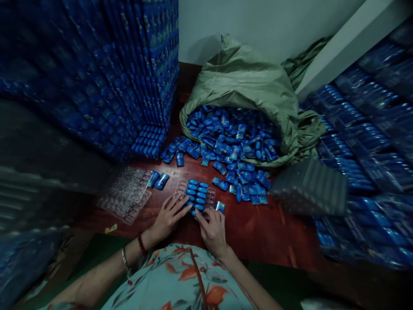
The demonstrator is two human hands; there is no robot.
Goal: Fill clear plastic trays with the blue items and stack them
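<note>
Both hands, left (pixel 167 217) and right (pixel 213 230), press loosely spread fingers onto the tray's blue pieces (pixel 197 194).

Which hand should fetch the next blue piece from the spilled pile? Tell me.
Probably the right hand: the spilled pile by the sack lies on its side, and a loose piece sits just beyond it. The left hand rests on the tray.

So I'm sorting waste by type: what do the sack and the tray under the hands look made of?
The sack looks like woven plastic: dull green, with stiff crumpled folds. The tray looks like thin clear moulded plastic, glossy and see-through, with rows of pockets holding blue pieces. Both are guesses.
</note>
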